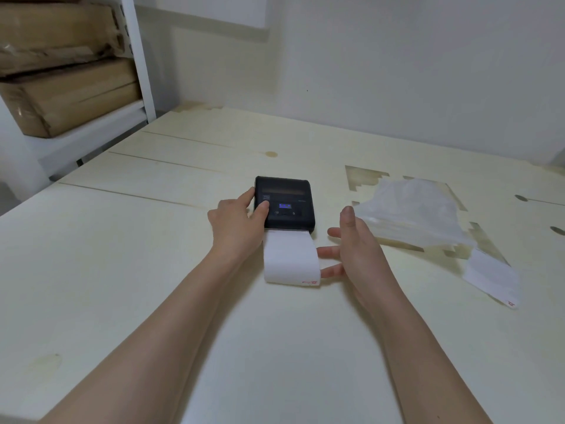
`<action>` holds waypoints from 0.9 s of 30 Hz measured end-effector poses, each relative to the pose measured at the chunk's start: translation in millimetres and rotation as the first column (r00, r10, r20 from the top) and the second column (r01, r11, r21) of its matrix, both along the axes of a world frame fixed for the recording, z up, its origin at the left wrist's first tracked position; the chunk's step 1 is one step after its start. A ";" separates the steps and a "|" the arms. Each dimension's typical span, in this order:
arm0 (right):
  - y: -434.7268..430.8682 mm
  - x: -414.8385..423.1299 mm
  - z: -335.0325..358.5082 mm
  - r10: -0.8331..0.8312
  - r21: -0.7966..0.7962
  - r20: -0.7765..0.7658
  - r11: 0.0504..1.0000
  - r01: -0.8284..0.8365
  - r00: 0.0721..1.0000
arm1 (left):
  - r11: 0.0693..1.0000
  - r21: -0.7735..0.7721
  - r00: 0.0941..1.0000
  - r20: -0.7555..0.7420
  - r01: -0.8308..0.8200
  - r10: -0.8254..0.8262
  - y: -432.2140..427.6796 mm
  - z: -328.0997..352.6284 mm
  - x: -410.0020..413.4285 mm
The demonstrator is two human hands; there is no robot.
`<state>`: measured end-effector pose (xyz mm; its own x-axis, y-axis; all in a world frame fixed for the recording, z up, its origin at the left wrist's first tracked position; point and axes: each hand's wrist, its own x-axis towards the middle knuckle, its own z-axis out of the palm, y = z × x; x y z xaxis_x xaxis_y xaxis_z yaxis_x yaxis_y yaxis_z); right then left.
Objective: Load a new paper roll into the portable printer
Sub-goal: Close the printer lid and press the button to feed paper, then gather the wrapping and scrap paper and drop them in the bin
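Left hand (235,220) grips printer (285,201) edge, thumb on top. Right hand (351,246) open, fingers spread beside paper (289,258) emerging from printer on table (122,255).

left hand (237,220) grips the black printer (286,201) on the table (122,270); paper strip (289,260) feeds out beside the open right hand (351,243).

Left hand (237,223) reaches forward, thumb and fingers clasping the printer (287,194). Right hand (354,249) hovers to its right, fingers spread, thumb up.
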<state>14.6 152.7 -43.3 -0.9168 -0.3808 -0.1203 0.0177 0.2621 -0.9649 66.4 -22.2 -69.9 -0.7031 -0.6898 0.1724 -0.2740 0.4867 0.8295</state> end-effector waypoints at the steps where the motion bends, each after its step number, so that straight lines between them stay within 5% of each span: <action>1: 0.1 0.6 -0.4 0.002 0.004 -0.007 1.000 -0.002 1.000 | 1.000 0.018 1.000 -0.011 0.007 -0.007 -0.6 0.9 0.9; 10: 3.3 3.7 1.0 -0.066 -0.016 -0.110 0.998 0.065 0.992 | 0.999 0.048 0.998 -0.063 0.020 -0.017 -2.1 -5.0 -2.4; 16: 25.0 -5.3 9.8 -0.212 -0.074 -0.211 0.977 0.200 0.954 | 0.972 -0.228 0.992 -0.121 -0.050 0.023 31.7 7.8 -3.7; 21: 100.4 -38.7 11.5 -0.623 -0.121 -0.534 0.726 0.677 0.572 | 0.915 -0.402 0.980 -0.168 0.034 -0.110 79.6 31.4 -15.7; 23: 138.1 -61.3 3.9 -0.598 0.101 -0.558 0.638 0.763 0.575 | 0.893 -0.442 0.971 -0.160 0.090 -0.177 100.2 34.6 -25.5; 27: 185.0 -86.7 -8.7 -0.496 0.593 -0.412 0.491 0.638 0.764 | 0.818 -0.543 0.962 -0.058 0.193 -0.265 136.9 33.3 -49.8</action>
